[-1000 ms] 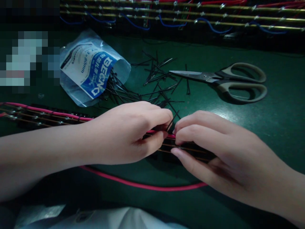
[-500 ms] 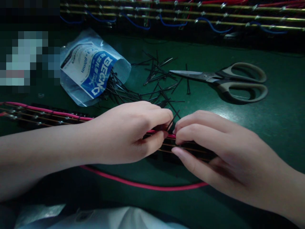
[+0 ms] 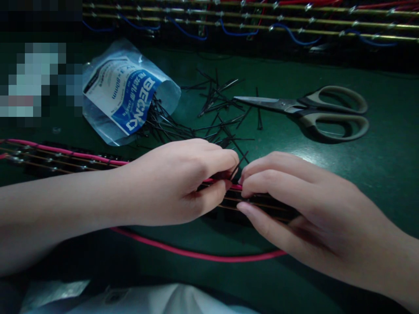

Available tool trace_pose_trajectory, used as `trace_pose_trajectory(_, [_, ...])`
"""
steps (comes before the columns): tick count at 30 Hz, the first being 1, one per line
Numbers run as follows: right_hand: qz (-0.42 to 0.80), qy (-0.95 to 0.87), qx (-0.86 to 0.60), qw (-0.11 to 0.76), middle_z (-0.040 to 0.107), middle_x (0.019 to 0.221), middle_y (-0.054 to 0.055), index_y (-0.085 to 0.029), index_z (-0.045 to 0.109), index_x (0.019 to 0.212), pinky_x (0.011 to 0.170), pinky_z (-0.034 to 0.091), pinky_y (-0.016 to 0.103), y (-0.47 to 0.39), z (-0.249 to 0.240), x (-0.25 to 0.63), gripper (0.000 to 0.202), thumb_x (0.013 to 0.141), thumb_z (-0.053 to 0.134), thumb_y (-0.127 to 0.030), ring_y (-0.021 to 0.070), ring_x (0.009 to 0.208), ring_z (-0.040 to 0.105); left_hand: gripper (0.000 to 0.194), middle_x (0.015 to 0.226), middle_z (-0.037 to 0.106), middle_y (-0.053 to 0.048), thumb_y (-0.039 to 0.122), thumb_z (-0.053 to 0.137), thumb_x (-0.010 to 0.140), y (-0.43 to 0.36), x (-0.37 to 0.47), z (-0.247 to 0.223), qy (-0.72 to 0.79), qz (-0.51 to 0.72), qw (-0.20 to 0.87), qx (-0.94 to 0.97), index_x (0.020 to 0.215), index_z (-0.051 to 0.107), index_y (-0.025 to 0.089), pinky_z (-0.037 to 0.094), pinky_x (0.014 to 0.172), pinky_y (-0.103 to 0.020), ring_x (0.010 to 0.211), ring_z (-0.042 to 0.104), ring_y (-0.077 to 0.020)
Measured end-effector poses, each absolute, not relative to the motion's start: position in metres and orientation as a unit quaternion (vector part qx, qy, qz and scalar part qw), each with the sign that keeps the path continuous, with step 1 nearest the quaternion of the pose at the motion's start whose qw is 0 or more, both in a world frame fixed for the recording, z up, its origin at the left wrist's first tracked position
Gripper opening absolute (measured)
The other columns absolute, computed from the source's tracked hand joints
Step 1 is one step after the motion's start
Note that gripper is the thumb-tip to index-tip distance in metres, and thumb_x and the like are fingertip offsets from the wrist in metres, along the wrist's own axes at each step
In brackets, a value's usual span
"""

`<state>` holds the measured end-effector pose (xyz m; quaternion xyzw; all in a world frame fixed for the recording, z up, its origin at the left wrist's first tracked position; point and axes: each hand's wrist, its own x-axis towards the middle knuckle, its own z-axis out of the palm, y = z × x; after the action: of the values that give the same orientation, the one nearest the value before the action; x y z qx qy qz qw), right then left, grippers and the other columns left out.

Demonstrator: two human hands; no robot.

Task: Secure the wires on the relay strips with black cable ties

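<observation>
Nothing has visibly moved since the earlier frame. Left hand (image 3: 176,183) and right hand (image 3: 294,196) pinch a black cable tie (image 3: 238,165) between their fingertips, over the wire strip (image 3: 65,159) running nine to three o'clock.

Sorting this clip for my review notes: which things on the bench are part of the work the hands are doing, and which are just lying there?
In use:
- left hand and right hand, both pinching a black cable tie
- wire strip with its red wire, under both hands

Lying about:
- scissors, closed
- plastic bag spilling loose ties
- wire rails along the back
</observation>
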<state>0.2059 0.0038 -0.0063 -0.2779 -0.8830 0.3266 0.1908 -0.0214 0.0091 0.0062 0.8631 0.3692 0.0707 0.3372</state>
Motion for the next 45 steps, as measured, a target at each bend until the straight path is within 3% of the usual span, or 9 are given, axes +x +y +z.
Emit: trace_pose_trajectory(45, [0.324, -0.886, -0.273, 0.190, 0.064, 0.094, 0.005, -0.018, 0.064, 0.093, 0.069, 0.047, 0.027, 0.0039, -0.0082, 0.2073, 0.006, 0.095, 0.058, -0.015, 0.0156, 0.083, 0.059, 0.010, 0.083, 0.062, 0.001, 0.012, 0.053, 0.093, 0.0092, -0.0215, 0.0056, 0.364, 0.085, 0.338, 0.864, 0.089, 0.061, 0.017, 0.039, 0.069, -0.026, 0.080, 0.056, -0.0142])
